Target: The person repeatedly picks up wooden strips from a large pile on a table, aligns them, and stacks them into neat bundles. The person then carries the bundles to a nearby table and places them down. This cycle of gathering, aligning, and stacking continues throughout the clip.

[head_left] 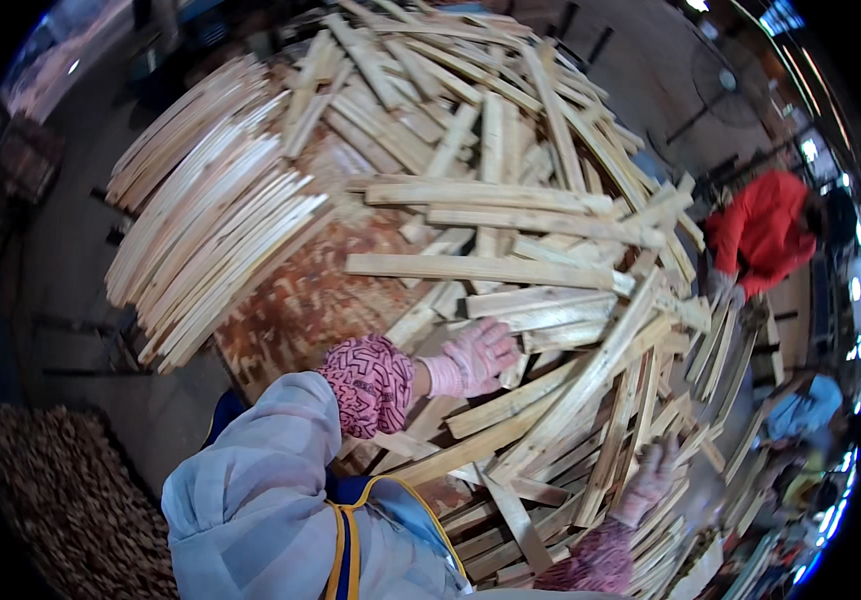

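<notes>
My left hand [473,358], in a pink glove with a patterned pink sleeve cuff, lies over the ends of several short wooden strips [541,308] in the middle of a loose pile. Its fingers are stretched out and slightly apart, not wrapped round any strip. Farther right and nearer to me, my right hand [648,483], gloved alike, hovers over or rests on more strips; I cannot tell which. Its fingers look extended, with nothing visible in them. Between the hands, a long pale wooden strip [591,375] slants across others.
A neat stack of wooden strips [206,215] lies along the left side of the stained brown table [321,290]. Crossed strips heap up at the far side. A person in red [766,235] bends over strips at right; a fan [726,80] stands behind. Small wood pieces [61,500] cover the lower left.
</notes>
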Demonstrator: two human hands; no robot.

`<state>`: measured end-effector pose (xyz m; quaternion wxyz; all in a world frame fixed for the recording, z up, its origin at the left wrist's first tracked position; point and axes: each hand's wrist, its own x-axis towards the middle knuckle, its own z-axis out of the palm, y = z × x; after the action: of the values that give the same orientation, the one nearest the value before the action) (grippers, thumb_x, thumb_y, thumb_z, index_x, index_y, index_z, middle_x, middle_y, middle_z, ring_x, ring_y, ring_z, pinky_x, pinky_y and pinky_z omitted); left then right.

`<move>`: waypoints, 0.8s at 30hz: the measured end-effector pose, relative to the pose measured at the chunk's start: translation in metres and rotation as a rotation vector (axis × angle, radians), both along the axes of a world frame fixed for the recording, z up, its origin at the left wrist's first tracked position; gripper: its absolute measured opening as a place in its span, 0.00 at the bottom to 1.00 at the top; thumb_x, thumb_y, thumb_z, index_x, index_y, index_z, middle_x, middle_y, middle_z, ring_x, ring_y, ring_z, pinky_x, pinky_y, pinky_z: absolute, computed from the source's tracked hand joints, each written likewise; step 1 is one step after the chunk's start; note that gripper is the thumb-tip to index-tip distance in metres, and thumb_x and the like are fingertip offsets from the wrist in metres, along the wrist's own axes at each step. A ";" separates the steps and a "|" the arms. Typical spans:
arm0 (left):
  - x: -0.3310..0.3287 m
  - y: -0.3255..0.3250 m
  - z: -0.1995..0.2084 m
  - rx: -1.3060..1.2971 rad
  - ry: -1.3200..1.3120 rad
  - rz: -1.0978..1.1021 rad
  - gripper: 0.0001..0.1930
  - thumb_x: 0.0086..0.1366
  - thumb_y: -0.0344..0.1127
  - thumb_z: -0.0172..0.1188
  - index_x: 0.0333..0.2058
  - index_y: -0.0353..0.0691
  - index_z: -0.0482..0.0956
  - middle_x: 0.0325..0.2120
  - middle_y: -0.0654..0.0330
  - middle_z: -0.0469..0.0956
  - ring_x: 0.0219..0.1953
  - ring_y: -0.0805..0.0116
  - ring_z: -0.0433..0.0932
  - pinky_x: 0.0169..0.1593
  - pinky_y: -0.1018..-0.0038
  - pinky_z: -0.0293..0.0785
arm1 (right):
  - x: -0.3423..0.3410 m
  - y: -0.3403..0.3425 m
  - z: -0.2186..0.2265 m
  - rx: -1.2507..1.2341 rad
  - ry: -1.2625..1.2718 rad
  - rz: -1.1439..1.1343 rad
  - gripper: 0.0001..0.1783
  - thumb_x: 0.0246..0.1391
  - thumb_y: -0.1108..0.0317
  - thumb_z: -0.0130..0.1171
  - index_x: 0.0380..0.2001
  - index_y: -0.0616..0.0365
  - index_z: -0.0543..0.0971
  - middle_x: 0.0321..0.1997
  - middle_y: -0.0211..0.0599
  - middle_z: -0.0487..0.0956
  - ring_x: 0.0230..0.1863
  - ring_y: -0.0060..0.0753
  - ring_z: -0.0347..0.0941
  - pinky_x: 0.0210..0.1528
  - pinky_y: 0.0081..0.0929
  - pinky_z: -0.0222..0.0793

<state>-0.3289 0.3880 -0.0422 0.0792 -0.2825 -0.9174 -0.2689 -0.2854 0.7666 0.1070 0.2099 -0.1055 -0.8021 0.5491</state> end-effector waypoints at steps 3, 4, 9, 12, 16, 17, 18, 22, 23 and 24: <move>0.037 -0.050 0.034 -0.018 0.215 0.166 0.19 0.62 0.43 0.50 0.48 0.42 0.78 0.50 0.52 0.75 0.57 0.55 0.71 0.62 0.56 0.62 | 0.028 -0.080 -0.003 0.039 -0.145 0.180 0.22 0.62 0.71 0.53 0.59 0.59 0.71 0.42 0.32 0.77 0.35 0.21 0.73 0.39 0.23 0.75; 0.043 -0.091 0.083 -0.161 -0.135 0.241 0.16 0.60 0.42 0.51 0.43 0.41 0.79 0.45 0.50 0.77 0.51 0.53 0.74 0.57 0.57 0.67 | 0.042 -0.113 -0.001 0.033 -0.183 0.202 0.21 0.62 0.72 0.52 0.59 0.60 0.72 0.42 0.33 0.77 0.36 0.21 0.73 0.39 0.23 0.75; 0.163 -0.373 0.101 -0.469 0.005 0.940 0.27 0.55 0.48 0.59 0.52 0.41 0.74 0.51 0.49 0.74 0.58 0.53 0.70 0.61 0.60 0.63 | 0.092 -0.287 -0.035 -0.150 -0.381 0.475 0.23 0.61 0.70 0.55 0.59 0.61 0.71 0.42 0.37 0.79 0.33 0.24 0.75 0.34 0.22 0.76; 0.218 -0.495 0.125 -0.553 -0.377 1.222 0.45 0.51 0.56 0.63 0.65 0.45 0.57 0.64 0.47 0.59 0.67 0.48 0.55 0.70 0.57 0.46 | 0.118 -0.418 -0.050 -0.334 -0.538 0.565 0.23 0.60 0.71 0.56 0.58 0.64 0.71 0.44 0.41 0.79 0.34 0.25 0.77 0.35 0.22 0.76; 0.222 -0.597 0.123 -0.590 -0.690 1.197 0.57 0.48 0.61 0.67 0.70 0.49 0.44 0.68 0.43 0.47 0.71 0.44 0.45 0.71 0.56 0.42 | 0.140 -0.567 -0.060 -0.122 -0.513 0.805 0.22 0.61 0.69 0.55 0.57 0.65 0.72 0.46 0.42 0.78 0.38 0.28 0.77 0.40 0.25 0.78; 0.215 -0.614 0.109 -0.556 -0.712 1.145 0.57 0.48 0.61 0.67 0.70 0.50 0.44 0.68 0.43 0.48 0.71 0.44 0.46 0.71 0.57 0.44 | 0.145 -0.600 -0.056 -0.175 -0.532 0.784 0.23 0.61 0.69 0.55 0.57 0.66 0.71 0.46 0.41 0.78 0.38 0.28 0.77 0.40 0.25 0.78; 0.208 -0.624 0.103 -0.505 -0.776 1.130 0.57 0.48 0.59 0.68 0.70 0.51 0.42 0.69 0.44 0.47 0.70 0.45 0.47 0.70 0.56 0.46 | 0.151 -0.635 -0.055 -0.235 -0.553 0.765 0.23 0.61 0.69 0.55 0.57 0.66 0.71 0.45 0.41 0.78 0.38 0.28 0.77 0.40 0.25 0.78; 0.201 -0.647 0.084 -0.234 -0.868 1.038 0.61 0.46 0.54 0.73 0.70 0.54 0.39 0.69 0.46 0.47 0.69 0.46 0.51 0.67 0.54 0.55 | 0.181 -0.742 -0.065 -0.442 -0.644 0.699 0.26 0.61 0.66 0.57 0.58 0.70 0.69 0.42 0.42 0.79 0.37 0.27 0.77 0.40 0.24 0.78; 0.202 -0.659 0.087 -0.150 -0.829 1.034 0.62 0.45 0.53 0.74 0.70 0.54 0.38 0.69 0.46 0.47 0.69 0.46 0.53 0.67 0.55 0.58 | 0.181 -0.767 -0.071 -0.471 -0.657 0.769 0.32 0.60 0.61 0.59 0.61 0.70 0.66 0.49 0.46 0.76 0.43 0.30 0.76 0.45 0.26 0.77; 0.207 -0.670 0.067 -0.049 -0.819 1.022 0.65 0.41 0.52 0.77 0.70 0.54 0.38 0.68 0.46 0.49 0.68 0.47 0.55 0.66 0.56 0.59 | 0.183 -0.785 -0.074 -0.501 -0.644 0.806 0.36 0.60 0.59 0.59 0.63 0.69 0.61 0.54 0.49 0.73 0.47 0.34 0.75 0.48 0.29 0.76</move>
<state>-0.1217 -0.2820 0.0250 -0.1651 0.3126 -0.8979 -0.2622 -0.1021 -0.0183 0.0334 -0.3026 0.0004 -0.6478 0.6991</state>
